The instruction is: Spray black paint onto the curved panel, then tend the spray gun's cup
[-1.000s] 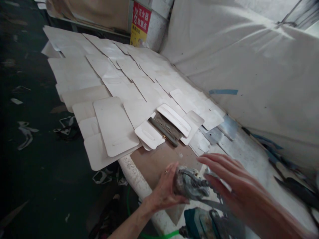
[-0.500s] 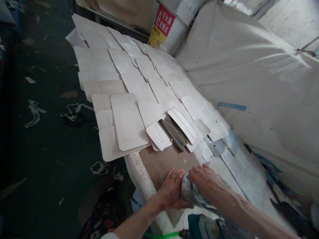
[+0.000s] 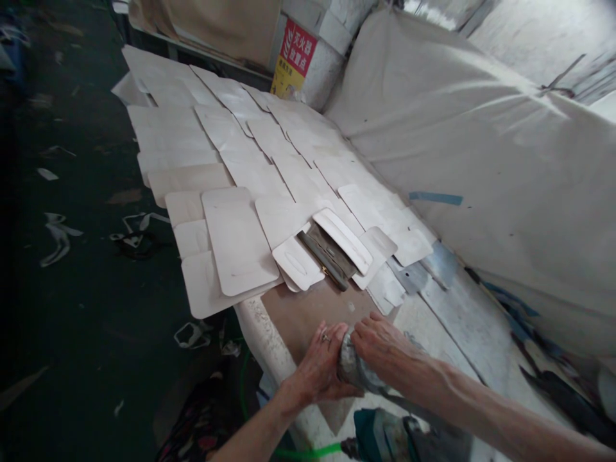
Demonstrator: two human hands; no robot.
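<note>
Both hands meet at a rounded, silvery-grey object [image 3: 348,360] that looks wrapped in tape or film; what it is I cannot make out. My left hand [image 3: 321,364], with a ring on one finger, curves round its left side. On its upper right side my right hand [image 3: 385,346] is closed, knuckles up. Under them lies a brown sheet [image 3: 303,317] on the table corner. Just beyond lies an opened wallet-like piece [image 3: 332,251] with white outer panels, a dark olive-grey inside and a small gold-coloured pull.
Overlapping white and cream panels [image 3: 240,244] cover the table ahead. A teal-bodied tool [image 3: 380,436] with a green hose [image 3: 308,453] lies near me. Pale sheeting [image 3: 433,141] hangs on the right. Scraps [image 3: 60,237] litter the dark floor at left.
The view has shifted slightly, so the panels and wallet-like piece appear further left. Both hands keep their hold on the grey object, with little visible movement over the brown sheet.
</note>
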